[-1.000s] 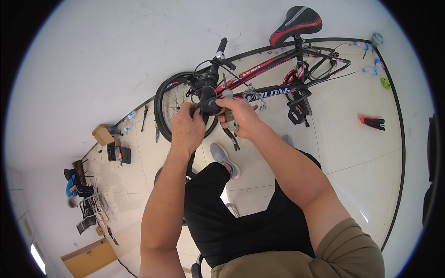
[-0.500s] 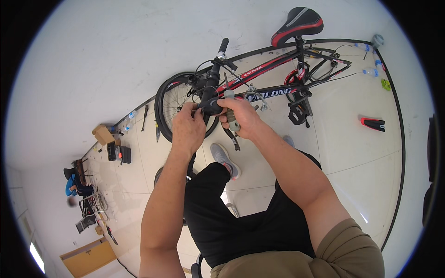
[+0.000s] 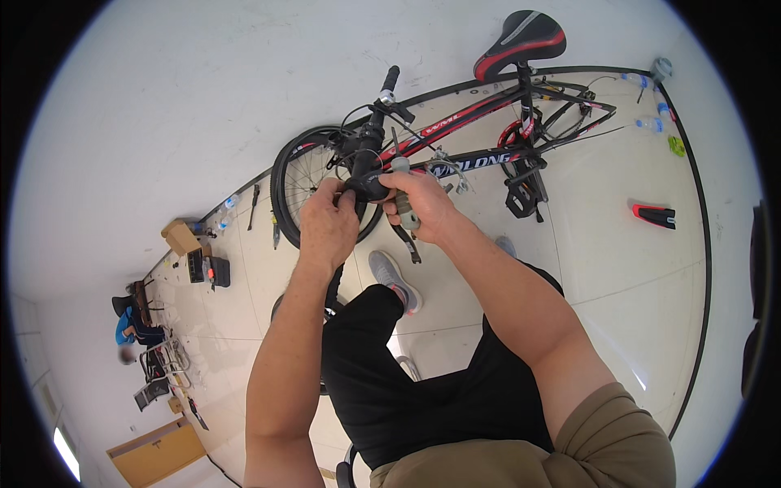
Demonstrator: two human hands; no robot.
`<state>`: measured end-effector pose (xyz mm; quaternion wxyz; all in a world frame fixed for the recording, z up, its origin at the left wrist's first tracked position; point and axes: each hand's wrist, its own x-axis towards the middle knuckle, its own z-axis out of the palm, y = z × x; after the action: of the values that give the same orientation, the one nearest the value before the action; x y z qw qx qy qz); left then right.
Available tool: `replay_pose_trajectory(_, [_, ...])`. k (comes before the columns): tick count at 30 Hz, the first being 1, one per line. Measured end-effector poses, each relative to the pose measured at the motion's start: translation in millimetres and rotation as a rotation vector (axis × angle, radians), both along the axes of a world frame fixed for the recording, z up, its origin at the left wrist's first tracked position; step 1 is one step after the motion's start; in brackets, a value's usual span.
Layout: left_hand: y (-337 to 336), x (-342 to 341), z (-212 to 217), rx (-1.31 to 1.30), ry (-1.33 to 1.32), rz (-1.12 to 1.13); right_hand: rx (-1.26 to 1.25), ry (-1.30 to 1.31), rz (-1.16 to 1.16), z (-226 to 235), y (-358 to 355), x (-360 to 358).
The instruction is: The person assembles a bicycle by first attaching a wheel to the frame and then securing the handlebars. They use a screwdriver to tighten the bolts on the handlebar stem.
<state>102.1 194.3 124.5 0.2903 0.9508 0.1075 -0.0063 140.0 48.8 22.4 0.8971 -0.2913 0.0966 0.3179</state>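
The black-and-red bicycle [image 3: 455, 126] leans along the wall, its handlebar [image 3: 376, 130] turned toward me. On the near side of the handlebar is a dark rounded part [image 3: 370, 187]. My left hand [image 3: 329, 224] is closed there, fingertips pinching the left edge of that part. My right hand [image 3: 425, 199] has its thumb against the part's right side. Its curled fingers wrap a grey-green tool-like object [image 3: 407, 213], whose exact kind I cannot make out. A dark lever [image 3: 408, 244] hangs below the right hand. The front wheel [image 3: 297, 183] stands beyond my left hand.
A red-and-black saddle [image 3: 522, 45] tops the frame. A red-and-black piece [image 3: 655, 216] lies on the floor at right. Water bottles [image 3: 649, 125] stand at the far right. A cardboard box [image 3: 181, 237] and black case [image 3: 215, 272] sit left; farther off, a person [image 3: 126, 329] is seated.
Both hands stay at the dark handlebar part, with only a slight shift of the left fingers and thumb. The whole view has moved very little.
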Motion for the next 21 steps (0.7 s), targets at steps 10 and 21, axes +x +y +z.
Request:
replay_pose_trajectory(10, [-1.7, -0.3, -3.8, 0.045, -0.032, 0.008, 0.021, 0.000, -0.004, 3.2, -1.1, -0.9])
replay_pose_trajectory(21, [2.2, 1.0, -5.0, 0.011, -0.043, -0.011, 0.011, 0.002, -0.020, 0.1, 0.6, -1.0])
